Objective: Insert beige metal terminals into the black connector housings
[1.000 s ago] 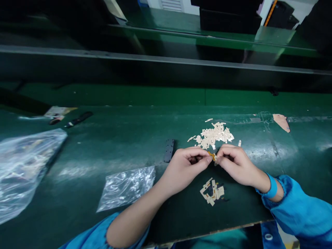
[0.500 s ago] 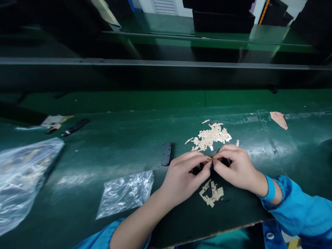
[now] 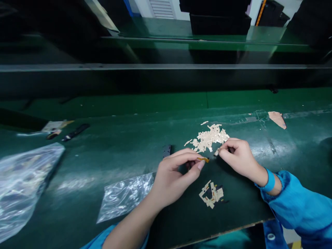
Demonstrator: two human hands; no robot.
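Near the front edge of the bench (image 3: 116, 145), at about 5 o'clock in the view, the left hand (image 3: 173, 174) and right hand (image 3: 240, 157) now sit apart. Half a second ago their fingertips met over one spot. The left hand has kept the orange strip (image 3: 203, 159), thumb and forefinger closed on one end while the other end pokes out toward 3 o'clock. The right hand has drawn back toward 2 o'clock, thumb and forefinger pinched shut on a pale tab (image 3: 216, 152) – too small to say more of it. A clear gap of green mat lies between strip and tab.

Counted: one strip and one tab, both off the bench, one in each hand.

There are two heaps of pale tabs. The big pile (image 3: 209, 136) is at 12 o'clock from the hands, just beside the right fingertips. The small pile (image 3: 211, 194) is at 6 o'clock, between the two wrists. Neither has shifted.

One black part (image 3: 166, 150) lies at 10 o'clock from the left hand, half hidden by its fingers.

Of the two clear bags, the small bag (image 3: 127, 195) is at 8 o'clock, near the left forearm. The big bag (image 3: 23, 186) is at 9 o'clock, well apart at the view's edge.
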